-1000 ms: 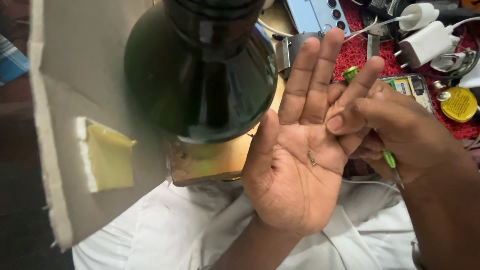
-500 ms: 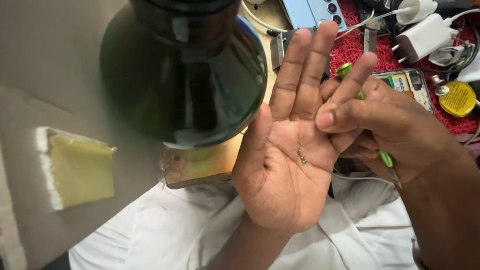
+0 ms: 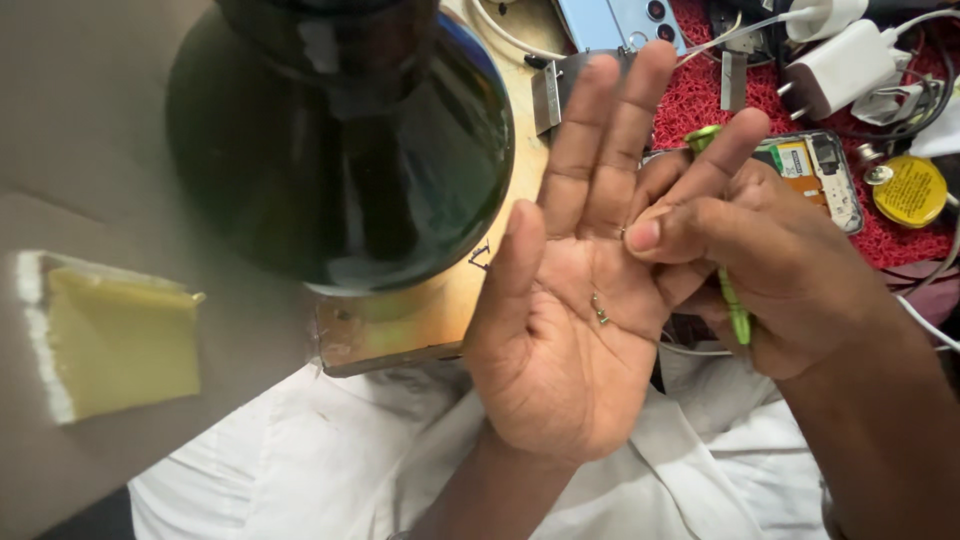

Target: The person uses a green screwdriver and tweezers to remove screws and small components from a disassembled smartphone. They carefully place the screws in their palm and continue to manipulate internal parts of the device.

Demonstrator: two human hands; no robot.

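— Screws, two tiny silvery metal ones (image 3: 599, 309), lie loose in the middle of the left hand (image 3: 570, 330), which is held flat, palm up, fingers spread wide. How would they handle?

— Very light, hard and smooth, I'd judge; they would roll off if the palm tilts. Best pinched between thumb tip and forefinger tip, from straight above.

— And the right hand (image 3: 760, 265)?

— It is closed around a slim green screwdriver (image 3: 737, 315), whose shaft pokes out above and below the fist. Its thumb and forefinger press together against the left palm's far right edge, near the finger bases. Whether they pinch something there, I cannot tell.

— Room to move?

— Tight. The big dark glossy lamp shade (image 3: 340, 150) hangs just left of the left thumb. Far right, the red textured mat (image 3: 690, 110) on the desk is crowded: an opened phone (image 3: 815, 170), white chargers (image 3: 840, 70) with cables, a round yellow tin (image 3: 910, 190). White cloth (image 3: 300, 460) lies near, under the wrists; a yellow sponge block (image 3: 120, 340) sits well apart, far left.
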